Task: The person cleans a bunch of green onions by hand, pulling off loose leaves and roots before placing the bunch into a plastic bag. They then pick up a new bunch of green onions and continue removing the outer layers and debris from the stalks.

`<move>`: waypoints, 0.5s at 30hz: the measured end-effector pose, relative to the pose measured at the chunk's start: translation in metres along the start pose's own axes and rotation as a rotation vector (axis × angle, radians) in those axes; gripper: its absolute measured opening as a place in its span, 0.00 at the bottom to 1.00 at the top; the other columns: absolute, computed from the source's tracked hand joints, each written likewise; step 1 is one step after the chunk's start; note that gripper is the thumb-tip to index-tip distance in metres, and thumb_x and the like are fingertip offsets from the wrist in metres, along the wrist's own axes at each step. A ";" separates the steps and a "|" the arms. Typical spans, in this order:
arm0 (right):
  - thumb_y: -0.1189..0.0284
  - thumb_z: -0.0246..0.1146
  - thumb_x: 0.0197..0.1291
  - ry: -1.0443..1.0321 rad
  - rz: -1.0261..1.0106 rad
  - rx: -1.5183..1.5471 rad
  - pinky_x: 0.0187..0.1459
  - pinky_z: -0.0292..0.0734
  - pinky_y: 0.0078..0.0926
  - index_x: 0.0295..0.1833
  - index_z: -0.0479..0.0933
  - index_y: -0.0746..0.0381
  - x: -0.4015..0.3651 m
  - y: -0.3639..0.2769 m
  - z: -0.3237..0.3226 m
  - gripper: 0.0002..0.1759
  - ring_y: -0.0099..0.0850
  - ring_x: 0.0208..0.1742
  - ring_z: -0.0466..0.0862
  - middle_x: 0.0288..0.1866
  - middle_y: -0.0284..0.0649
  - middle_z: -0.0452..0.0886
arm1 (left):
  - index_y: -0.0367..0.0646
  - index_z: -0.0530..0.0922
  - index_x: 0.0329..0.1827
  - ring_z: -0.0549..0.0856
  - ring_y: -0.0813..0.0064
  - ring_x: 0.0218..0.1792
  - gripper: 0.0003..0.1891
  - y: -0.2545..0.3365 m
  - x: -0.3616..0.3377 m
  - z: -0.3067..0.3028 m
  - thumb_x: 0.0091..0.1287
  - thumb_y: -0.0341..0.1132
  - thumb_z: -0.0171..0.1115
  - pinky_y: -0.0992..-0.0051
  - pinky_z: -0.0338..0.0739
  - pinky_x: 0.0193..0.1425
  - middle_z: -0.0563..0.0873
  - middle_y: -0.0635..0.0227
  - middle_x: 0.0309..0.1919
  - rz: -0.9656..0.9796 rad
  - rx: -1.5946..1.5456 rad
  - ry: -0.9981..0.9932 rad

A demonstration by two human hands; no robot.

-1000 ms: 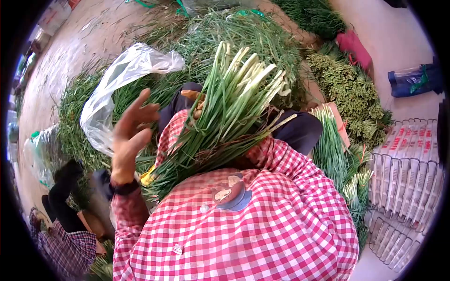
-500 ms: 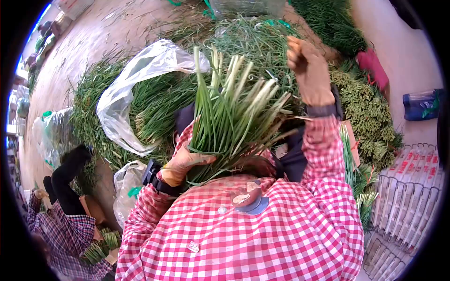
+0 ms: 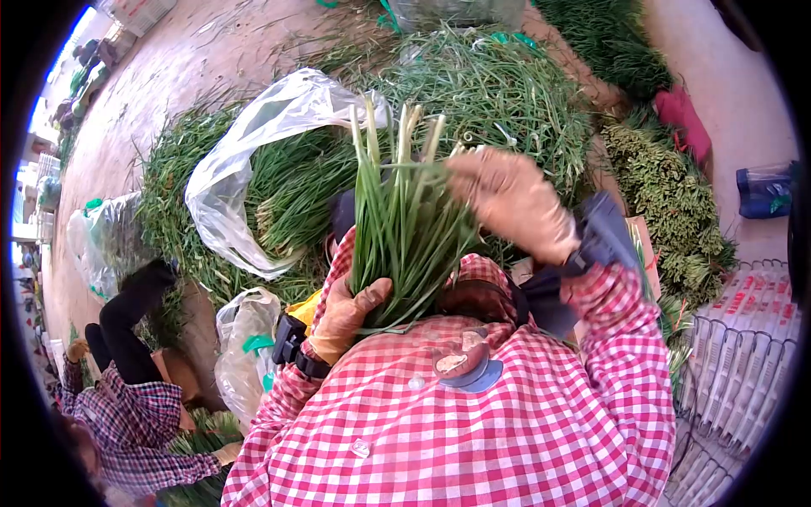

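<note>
My gloved left hand [image 3: 351, 313] is wrapped around the lower part of a bunch of garlic chives [image 3: 384, 228]. The pale stem ends point up and away from me. At the bunch's upper right is my gloved right hand [image 3: 515, 203], slightly blurred, with its fingers curled over some of the green stalks. Beyond both hands lies a big heap of loose green leaves [image 3: 498, 93]. A clear plastic bag [image 3: 220, 194] lies over more chives [image 3: 300, 186] left of the bunch.
On the right are stacked tied bundles [image 3: 667, 194], a pink cloth-like item [image 3: 684, 127] and wire-framed crates [image 3: 743, 355]. Another plastic bag [image 3: 245, 355] sits beside my left arm. A co-worker in a checked shirt [image 3: 127, 414] sits at the lower left.
My right hand has come down and left from its raised position to the bunch. The stalks fanned out on the right are now gathered closer together. My left hand keeps its hold.
</note>
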State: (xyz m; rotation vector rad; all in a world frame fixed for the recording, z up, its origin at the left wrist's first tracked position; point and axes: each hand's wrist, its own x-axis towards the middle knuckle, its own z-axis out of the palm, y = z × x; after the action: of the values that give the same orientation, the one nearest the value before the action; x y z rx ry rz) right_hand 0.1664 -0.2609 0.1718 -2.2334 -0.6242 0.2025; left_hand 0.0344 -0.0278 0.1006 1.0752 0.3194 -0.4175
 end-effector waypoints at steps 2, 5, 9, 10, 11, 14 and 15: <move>0.68 0.61 0.64 0.159 0.008 0.017 0.47 0.79 0.32 0.50 0.80 0.59 0.015 0.018 -0.019 0.12 0.34 0.43 0.84 0.43 0.45 0.84 | 0.38 0.78 0.54 0.83 0.79 0.41 0.21 -0.004 -0.001 0.006 0.62 0.39 0.70 0.78 0.78 0.47 0.85 0.68 0.45 0.034 -0.031 0.000; 0.71 0.60 0.64 0.307 -0.038 -0.085 0.43 0.81 0.26 0.51 0.81 0.58 0.047 0.037 -0.050 0.11 0.30 0.41 0.83 0.41 0.39 0.84 | 0.37 0.79 0.54 0.83 0.79 0.41 0.18 -0.007 -0.003 0.005 0.63 0.36 0.68 0.78 0.79 0.46 0.85 0.68 0.44 -0.015 -0.015 -0.031; 0.69 0.58 0.66 0.515 0.070 -0.457 0.41 0.81 0.22 0.51 0.79 0.60 0.096 0.068 -0.085 0.12 0.27 0.40 0.84 0.42 0.40 0.85 | 0.37 0.79 0.53 0.83 0.80 0.42 0.16 -0.008 -0.004 0.007 0.64 0.34 0.67 0.78 0.79 0.47 0.86 0.69 0.43 -0.022 0.011 -0.002; 0.68 0.58 0.66 0.541 0.104 -0.501 0.42 0.81 0.22 0.52 0.78 0.60 0.111 0.087 -0.095 0.12 0.27 0.40 0.84 0.42 0.41 0.85 | 0.37 0.79 0.53 0.83 0.80 0.42 0.16 -0.009 -0.005 0.006 0.64 0.34 0.67 0.78 0.79 0.47 0.86 0.69 0.44 -0.011 0.027 0.013; 0.66 0.60 0.64 0.535 0.156 -0.572 0.46 0.78 0.27 0.53 0.77 0.61 0.120 0.098 -0.101 0.15 0.28 0.43 0.83 0.45 0.42 0.84 | 0.38 0.79 0.55 0.83 0.80 0.44 0.17 -0.007 -0.006 0.007 0.65 0.33 0.66 0.78 0.78 0.49 0.85 0.69 0.46 -0.007 0.020 0.006; 0.63 0.66 0.58 0.409 -0.128 -0.603 0.60 0.70 0.41 0.58 0.73 0.62 0.098 0.030 -0.069 0.25 0.31 0.53 0.81 0.51 0.44 0.82 | 0.39 0.78 0.57 0.82 0.79 0.46 0.18 -0.006 -0.007 0.005 0.65 0.32 0.66 0.78 0.77 0.52 0.84 0.68 0.48 -0.013 0.020 0.009; 0.62 0.68 0.55 0.279 -0.286 -0.593 0.65 0.67 0.46 0.60 0.72 0.63 0.080 -0.003 -0.053 0.29 0.32 0.57 0.80 0.53 0.45 0.81 | 0.39 0.77 0.59 0.81 0.79 0.49 0.19 -0.002 -0.007 0.008 0.66 0.32 0.65 0.78 0.76 0.55 0.84 0.68 0.50 -0.018 0.025 0.012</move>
State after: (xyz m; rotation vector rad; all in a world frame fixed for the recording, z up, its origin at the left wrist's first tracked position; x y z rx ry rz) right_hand 0.2525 -0.2543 0.2137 -2.6191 -0.9239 -0.4928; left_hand 0.0273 -0.0342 0.1058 1.1004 0.3356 -0.4317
